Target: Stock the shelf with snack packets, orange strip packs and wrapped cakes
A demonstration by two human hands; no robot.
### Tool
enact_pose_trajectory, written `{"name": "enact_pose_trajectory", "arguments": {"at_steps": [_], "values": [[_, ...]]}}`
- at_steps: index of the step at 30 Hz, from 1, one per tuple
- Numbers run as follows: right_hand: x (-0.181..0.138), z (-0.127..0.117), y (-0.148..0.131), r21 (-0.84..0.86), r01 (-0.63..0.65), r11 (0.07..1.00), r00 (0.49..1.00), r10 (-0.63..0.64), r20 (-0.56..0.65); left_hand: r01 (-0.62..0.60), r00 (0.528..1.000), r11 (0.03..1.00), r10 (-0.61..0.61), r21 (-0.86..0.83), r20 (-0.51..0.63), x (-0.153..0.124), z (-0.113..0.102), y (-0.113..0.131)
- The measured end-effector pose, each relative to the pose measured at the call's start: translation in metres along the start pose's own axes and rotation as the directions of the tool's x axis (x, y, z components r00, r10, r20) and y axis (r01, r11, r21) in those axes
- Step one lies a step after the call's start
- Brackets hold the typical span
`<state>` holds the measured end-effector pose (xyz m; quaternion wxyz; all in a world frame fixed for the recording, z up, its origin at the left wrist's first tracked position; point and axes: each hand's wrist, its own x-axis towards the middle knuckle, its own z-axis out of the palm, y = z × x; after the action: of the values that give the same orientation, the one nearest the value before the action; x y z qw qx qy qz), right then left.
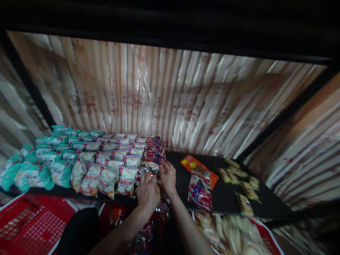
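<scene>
My left hand (147, 191) and my right hand (168, 176) are side by side at the front of a black shelf (225, 198). Both have fingers curled on a shiny dark red snack packet (151, 168) at the front of a row of the same red packets (154, 148). Left of that row lie rows of white and red snack bags (111, 170). Further left are teal and white bags (39, 159).
A loose red packet (199, 189) and an orange packet (191, 163) lie right of my hands. Several small yellow-green packets (240, 180) are scattered at the far right. Red baskets sit below: one at left (29, 223), one with pale snacks at right (233, 235). Striped plastic sheeting (172, 102) backs the shelf.
</scene>
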<state>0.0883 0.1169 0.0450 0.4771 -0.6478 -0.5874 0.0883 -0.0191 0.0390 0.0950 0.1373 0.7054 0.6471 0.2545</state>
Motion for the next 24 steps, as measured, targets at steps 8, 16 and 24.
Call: {"name": "enact_pose_trajectory", "arguments": {"at_steps": [8,16,24], "values": [[-0.068,-0.020,-0.020,0.132,-0.009,0.991,0.999,0.005,0.031,-0.015,0.999,0.979,0.023,-0.203,0.038,-0.031,0.007,-0.012],[-0.148,-0.033,-0.032,0.269,-0.029,0.963,0.989,-0.012,0.148,-0.111,0.986,0.902,0.152,-0.417,0.067,-0.095,0.020,-0.049],[-0.222,0.004,-0.002,0.095,-0.262,0.960,0.889,0.202,0.412,0.209,0.933,0.886,-0.054,-0.413,0.356,-0.143,0.059,-0.105]]}}
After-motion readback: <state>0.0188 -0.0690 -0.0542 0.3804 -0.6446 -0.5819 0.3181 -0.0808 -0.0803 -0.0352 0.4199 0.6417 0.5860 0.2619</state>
